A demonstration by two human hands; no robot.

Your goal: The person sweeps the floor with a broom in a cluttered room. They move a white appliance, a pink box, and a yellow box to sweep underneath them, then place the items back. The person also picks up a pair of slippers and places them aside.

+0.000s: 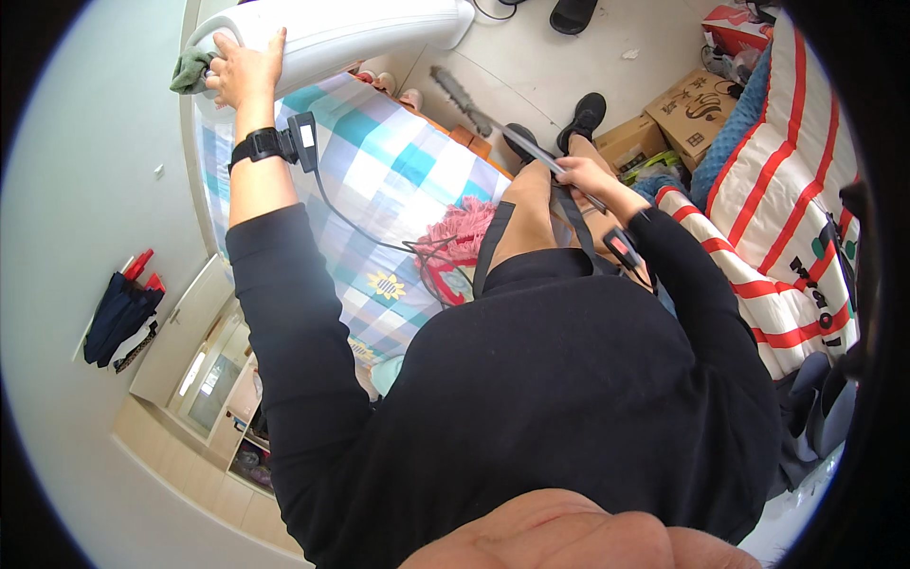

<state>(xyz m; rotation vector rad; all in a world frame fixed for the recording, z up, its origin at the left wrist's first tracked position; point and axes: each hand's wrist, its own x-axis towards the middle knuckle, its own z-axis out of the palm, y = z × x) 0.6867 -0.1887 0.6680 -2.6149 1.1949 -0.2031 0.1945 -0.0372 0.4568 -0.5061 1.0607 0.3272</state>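
My left hand (245, 75) is raised at the upper left against a large white casing (341, 32), whose kind I cannot tell. Its fingers curl over a crumpled dark green cloth (190, 70) at the casing's rounded end, with the thumb held apart from them. Lower down, near my thighs, my right hand (586, 178) grips the metal handle of a long tool (522, 139). The tool's narrow, fuzzy grey head (458, 96) points towards the upper left, above the floor. Each wrist wears a strapped black device with a cable.
A bed with a checked sheet (398, 163) stands left of my legs, a pink fringed textile (462, 227) on it. Cardboard boxes (689, 114) and a red-striped quilt (789, 178) lie to the right. Shoes and a black slipper (572, 16) are on the floor. Folded umbrellas (122, 313) hang on the left wall.
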